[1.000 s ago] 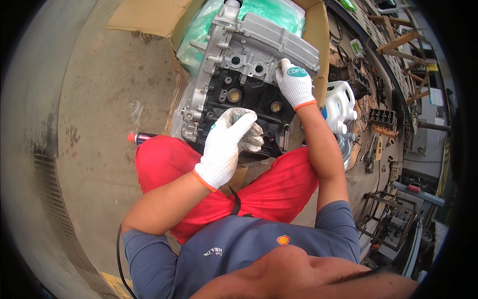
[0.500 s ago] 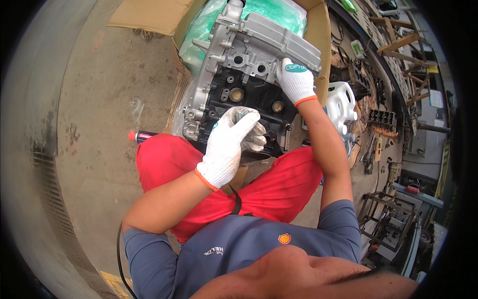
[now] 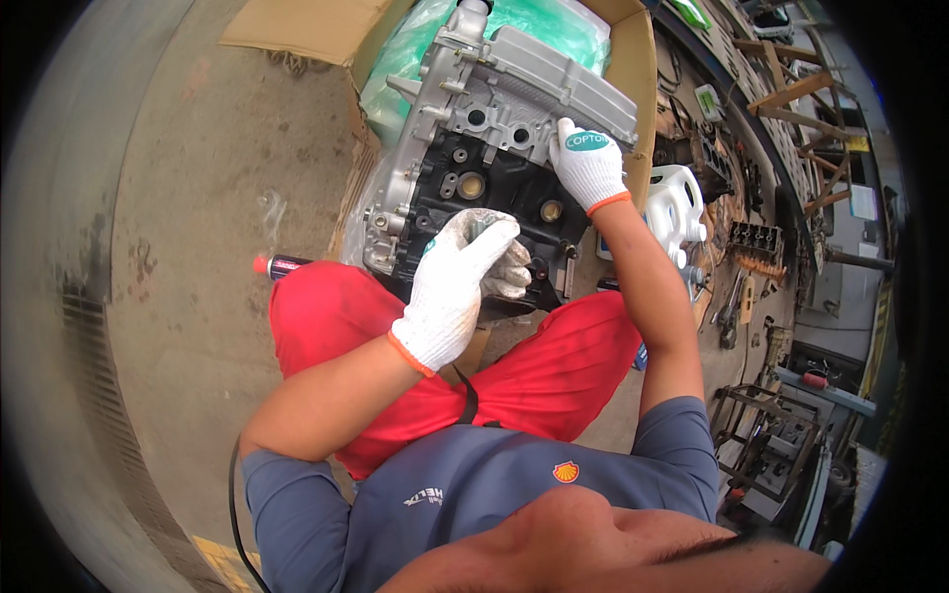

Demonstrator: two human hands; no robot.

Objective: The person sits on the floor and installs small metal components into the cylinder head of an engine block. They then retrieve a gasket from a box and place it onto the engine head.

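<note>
Left hand (image 3: 455, 287) curls, contents unclear; right hand (image 3: 590, 168) is at the engine (image 3: 509, 170), grip unclear. Green plastic (image 3: 561, 28) lies beyond both.

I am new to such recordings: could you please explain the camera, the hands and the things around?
No robot here: a camera on the person's head looks down, and its wide lens bends straight edges. Both hands wear white gloves. The right hand seems to touch the engine. The left hand is curled in front of it; what it holds, if anything, I cannot tell. An open cardboard box stands behind the engine. On the floor lies a red-capped tube; to the right are white jugs.
</note>
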